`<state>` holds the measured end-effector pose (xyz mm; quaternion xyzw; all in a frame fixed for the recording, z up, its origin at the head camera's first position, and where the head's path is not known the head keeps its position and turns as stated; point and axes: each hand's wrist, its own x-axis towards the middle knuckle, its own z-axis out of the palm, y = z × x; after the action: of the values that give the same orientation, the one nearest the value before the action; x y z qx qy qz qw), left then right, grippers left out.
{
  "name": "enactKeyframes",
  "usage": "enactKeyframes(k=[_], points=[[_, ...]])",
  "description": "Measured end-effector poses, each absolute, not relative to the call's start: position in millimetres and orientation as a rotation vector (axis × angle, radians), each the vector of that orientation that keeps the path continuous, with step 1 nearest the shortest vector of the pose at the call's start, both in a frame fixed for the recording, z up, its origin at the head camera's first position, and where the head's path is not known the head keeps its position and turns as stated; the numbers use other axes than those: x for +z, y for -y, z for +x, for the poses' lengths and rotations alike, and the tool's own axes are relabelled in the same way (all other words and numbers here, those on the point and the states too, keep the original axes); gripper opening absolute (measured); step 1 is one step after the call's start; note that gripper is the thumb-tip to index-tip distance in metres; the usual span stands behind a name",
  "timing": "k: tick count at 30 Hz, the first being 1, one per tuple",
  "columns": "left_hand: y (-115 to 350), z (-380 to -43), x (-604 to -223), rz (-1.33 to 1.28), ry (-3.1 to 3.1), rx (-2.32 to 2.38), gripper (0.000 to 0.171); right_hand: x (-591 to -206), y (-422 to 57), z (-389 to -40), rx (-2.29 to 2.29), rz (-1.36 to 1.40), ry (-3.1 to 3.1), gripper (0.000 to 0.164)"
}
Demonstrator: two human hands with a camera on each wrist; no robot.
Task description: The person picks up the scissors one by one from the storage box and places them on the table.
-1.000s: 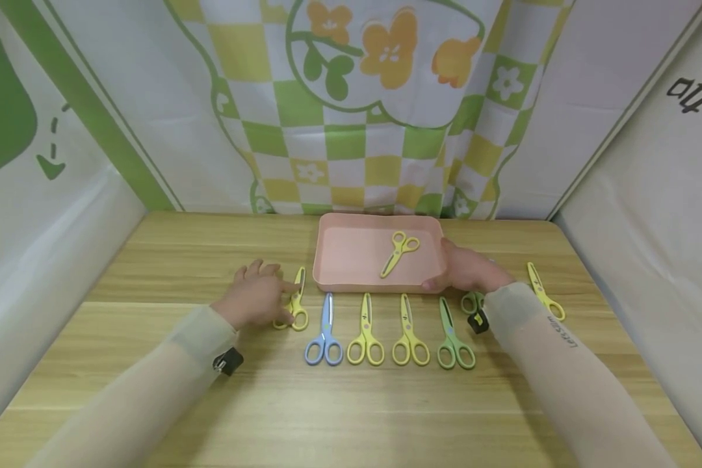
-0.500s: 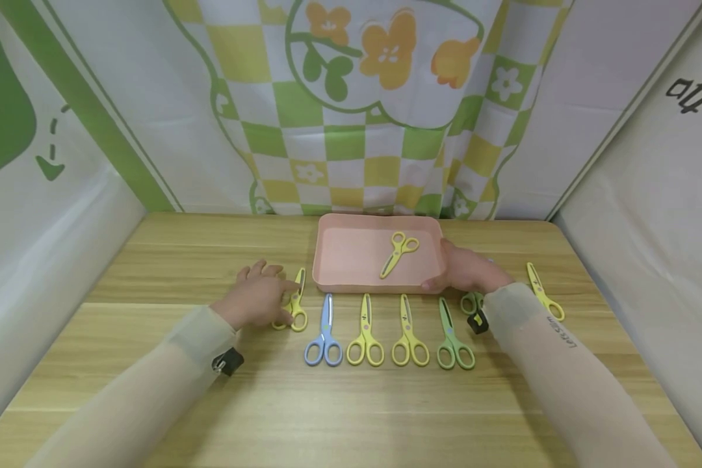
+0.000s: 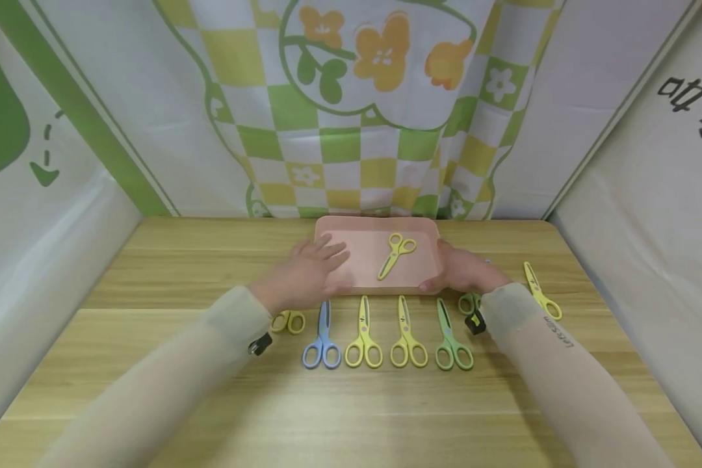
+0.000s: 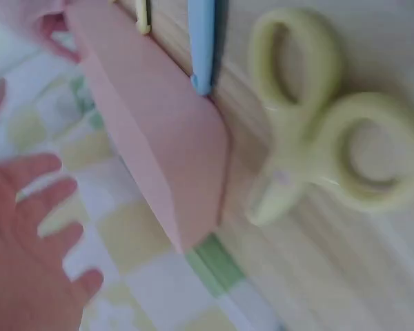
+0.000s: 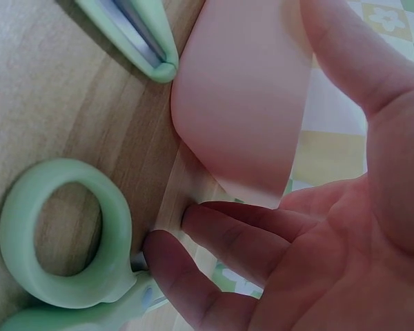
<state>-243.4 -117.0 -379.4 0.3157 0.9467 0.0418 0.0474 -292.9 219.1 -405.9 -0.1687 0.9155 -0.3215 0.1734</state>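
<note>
The pink tray stands at the back of the table, with yellow scissors lying in it. My left hand spreads its fingers over the tray's left end, apart from its wall in the left wrist view. With thumb and fingers, my right hand holds the tray's right end. Below my left hand lie yellow scissors, their blades hidden from the head camera. Blue scissors, two yellow scissors and green scissors lie in a row before the tray, tips toward it.
Green handles show beside my right wrist, the rest of those scissors mostly covered. Farther right lie more yellow scissors. A checked curtain hangs right behind the table's back edge, and white cloth walls flank both sides.
My left hand has left the leftmost yellow scissors and moved right and back to the tray's left end. My right hand has stayed on the tray. The view has shifted slightly.
</note>
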Motion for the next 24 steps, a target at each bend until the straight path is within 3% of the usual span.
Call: enactKeyframes(k=[5, 11, 24], points=[[74.0, -253.5, -385.4, 1.085, -2.692, -0.013, 0.074, -406.8, -219.6, -294.1, -0.924, -0.477, -2.583, 0.124], [39.9, -264.0, -395.8, 1.055, -2.619, -0.027, 0.072, -405.6, -218.4, -294.6, -0.938, -0.5, -2.573, 0.123], [33.5, -264.3, -392.1, 0.878, -2.693, -0.153, 0.065, -403.4, -219.0, -293.5, -0.868, -0.475, -2.596, 0.124]])
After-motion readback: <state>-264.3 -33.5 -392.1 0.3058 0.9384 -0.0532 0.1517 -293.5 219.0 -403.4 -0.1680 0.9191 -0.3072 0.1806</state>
